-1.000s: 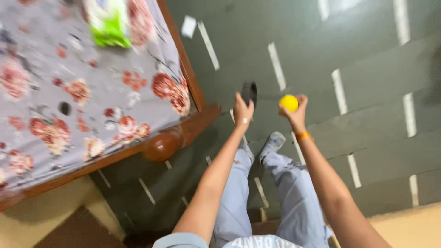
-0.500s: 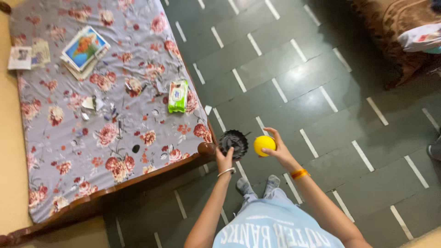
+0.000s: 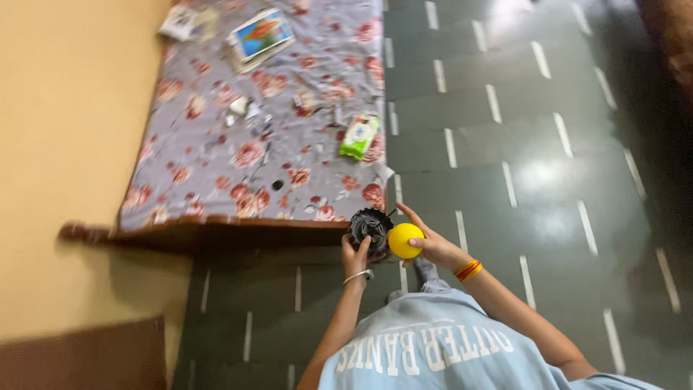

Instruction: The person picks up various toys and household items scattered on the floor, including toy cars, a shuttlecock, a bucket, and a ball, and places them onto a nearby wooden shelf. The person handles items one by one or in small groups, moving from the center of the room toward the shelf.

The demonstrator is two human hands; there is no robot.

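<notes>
Over the dark tiled floor (image 3: pixel 505 108), near the bed's wooden foot rail:
Left hand (image 3: pixel 355 254): fingers closed around a black, ridged round plastic piece (image 3: pixel 370 225), held up.
Right hand (image 3: pixel 426 242): fingers clamped on a smooth yellow ball (image 3: pixel 404 239), touching the black piece's right edge.
Bed (image 3: pixel 216 144): far left, floral grey sheet.
On sheet: green-and-white packet (image 3: pixel 359 136); picture book (image 3: pixel 261 35), farther off.

Both arms reach forward, left hand (image 3: pixel 356 253) and right hand (image 3: pixel 424 241) close together, fingers curled.
</notes>
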